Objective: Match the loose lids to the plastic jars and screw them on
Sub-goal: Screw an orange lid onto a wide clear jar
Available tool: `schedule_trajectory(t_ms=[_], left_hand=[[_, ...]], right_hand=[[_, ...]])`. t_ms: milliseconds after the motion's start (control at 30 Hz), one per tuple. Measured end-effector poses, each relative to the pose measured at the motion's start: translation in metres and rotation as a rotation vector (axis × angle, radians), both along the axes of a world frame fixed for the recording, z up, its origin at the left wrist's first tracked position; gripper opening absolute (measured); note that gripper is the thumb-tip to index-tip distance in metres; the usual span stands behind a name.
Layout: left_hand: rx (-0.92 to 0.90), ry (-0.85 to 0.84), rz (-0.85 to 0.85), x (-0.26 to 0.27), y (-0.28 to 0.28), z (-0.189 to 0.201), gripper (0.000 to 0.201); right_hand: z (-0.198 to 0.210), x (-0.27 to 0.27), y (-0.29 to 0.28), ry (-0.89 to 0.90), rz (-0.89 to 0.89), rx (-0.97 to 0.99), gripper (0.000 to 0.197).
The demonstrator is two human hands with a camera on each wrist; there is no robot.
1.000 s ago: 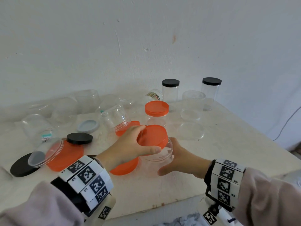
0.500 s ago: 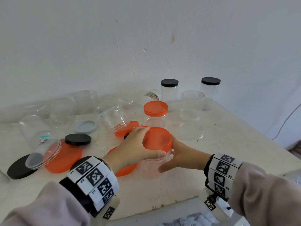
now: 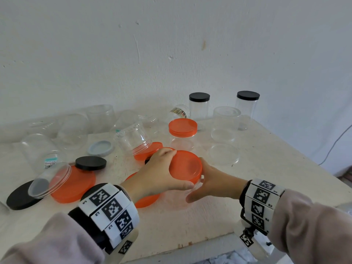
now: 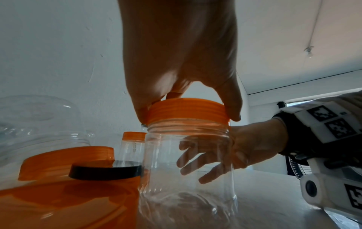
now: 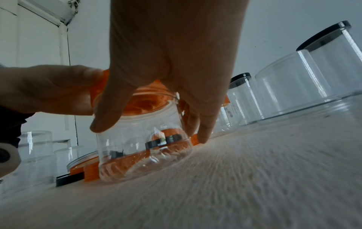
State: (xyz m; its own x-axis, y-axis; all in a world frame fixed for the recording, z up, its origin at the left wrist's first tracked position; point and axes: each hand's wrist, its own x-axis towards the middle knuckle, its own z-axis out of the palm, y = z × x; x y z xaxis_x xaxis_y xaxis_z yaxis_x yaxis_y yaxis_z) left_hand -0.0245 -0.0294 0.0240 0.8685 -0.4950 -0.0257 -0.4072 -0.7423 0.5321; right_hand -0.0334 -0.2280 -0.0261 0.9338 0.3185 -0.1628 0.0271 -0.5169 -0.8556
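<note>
A clear plastic jar (image 4: 188,155) stands upright near the front middle of the table. An orange lid (image 3: 185,166) sits flat on its mouth. My left hand (image 3: 178,169) grips that lid from above, with fingers on the far rim and the thumb on the near rim (image 4: 233,114). My right hand (image 3: 196,180) wraps around the jar's body from the right, thumb in front and fingers behind (image 5: 203,136). The lid hides most of the jar in the head view. Threads below the lid show in the left wrist view.
Behind stand an orange-lidded jar (image 3: 182,126), two black-lidded jars (image 3: 199,106) and a clear-lidded one (image 3: 226,121). Loose orange lids (image 3: 74,185), black lids (image 3: 90,162), a grey lid (image 3: 100,148) and several lidless jars crowd the left. The table's front edge (image 3: 171,252) is close.
My left hand has moved the orange lid right from a tilt over the jar's mouth to flat on top. My right hand has kept hold of the jar.
</note>
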Motion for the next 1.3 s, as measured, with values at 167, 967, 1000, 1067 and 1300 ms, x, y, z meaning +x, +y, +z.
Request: schedule_trajectory(t_ms=[167,967,1000,1067,1300], left_hand=[[0.049,0.002,-0.026,0.0,-0.003,-0.004,0.113],[-0.259,0.376,0.089,0.005,0.008,-0.03,0.115],[-0.252,0.377,0.093,0.005,0.008,-0.03,0.115],[-0.242,0.382,0.099,0.007,0.009,-0.031,0.116],[-0.291,0.395,0.096,0.009,0.011,-0.035,0.112]], right_hand=[[0.0,0.001,-0.002,0.037,-0.01,-0.01,0.11],[0.103,0.027,0.042,-0.052,0.39,-0.92,0.105],[0.104,0.027,0.043,-0.049,0.396,-0.942,0.105],[0.106,0.028,0.045,-0.047,0.409,-0.97,0.103],[0.108,0.031,0.045,-0.055,0.407,-0.977,0.103]])
